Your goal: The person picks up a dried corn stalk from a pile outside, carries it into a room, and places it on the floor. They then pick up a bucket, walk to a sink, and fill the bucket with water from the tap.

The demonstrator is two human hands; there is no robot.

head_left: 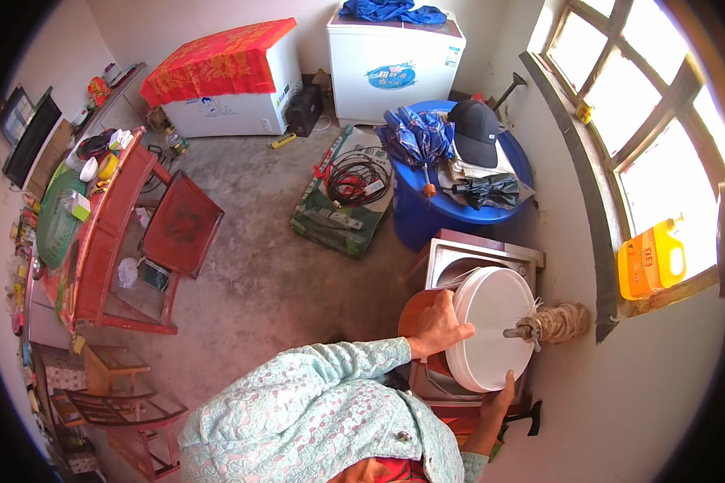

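A round bucket with a white lid [498, 322] stands in front of me at the right, next to the wall. My left hand [443, 326] grips its left rim, with the thumb pointing across the lid. At the near edge my right hand [498, 396] holds the rim, its thumb at the top and its other fingers mostly hidden below. An orange-brown side [419, 312] shows beside my left hand, and a thin wire handle curves below it. Under the bucket are steel-topped units [441, 262], largely covered.
A rope-wound rod [564, 322] juts from the wall over the lid. Beyond stands a blue tub [415, 211] bearing umbrellas and a cap [473, 133]. A cable coil [354, 175] lies on a floor package. Left are a red chair [184, 224] and table; an orange jug [651, 259] sits on the sill.
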